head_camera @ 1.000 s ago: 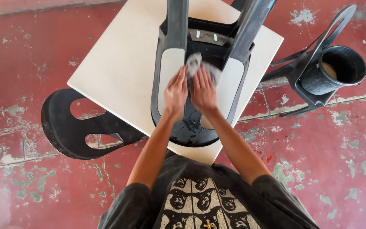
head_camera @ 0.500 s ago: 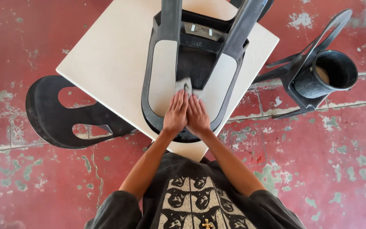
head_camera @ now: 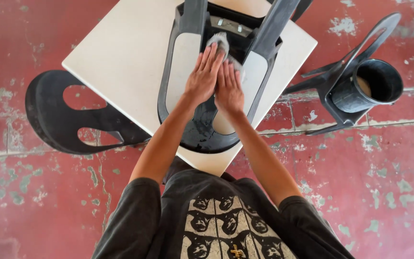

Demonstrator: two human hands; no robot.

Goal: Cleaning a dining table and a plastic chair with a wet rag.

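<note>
— What carries everything here?

— A square cream-white table [head_camera: 125, 62], turned so one corner points toward the person. It stands on a red-painted floor [head_camera: 384, 182] whose paint has flaked off in grey-green patches.

— What lies on the table?

— One black plastic chair [head_camera: 202, 134], upside down, seat against the tabletop and legs pointing up. Its curved back reaches the near corner of the table; the far legs rise by the far edge.

— And on the floor itself?

— A second black chair [head_camera: 68, 120] just off the table's left edge, partly under it. Off the right corner lies a black stand with a round tube [head_camera: 360, 81].
</note>
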